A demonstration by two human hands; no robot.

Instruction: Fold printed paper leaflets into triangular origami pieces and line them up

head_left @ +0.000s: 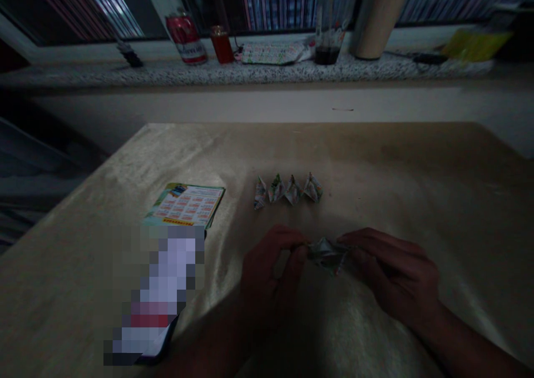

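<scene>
Between my two hands is a small folded paper piece (327, 251), greyish with printed marks, its middle raised to a point. My left hand (273, 264) pinches its left end between thumb and forefinger. On the opposite end, my right hand (394, 272) grips with thumb and fingers pressed together. Beyond the hands, several small origami pieces (292, 190) of printed paper stand in a row on the table (396, 161). The dim light hides the finer folds.
To the left lie a stack of printed sheets (187, 203) and a phone (161, 294) with a blurred-out screen. On the granite windowsill (154, 76) stand a red can (186, 40), a red jar (222, 45), a lidded cup (331, 28) and a cardboard tube (380, 19).
</scene>
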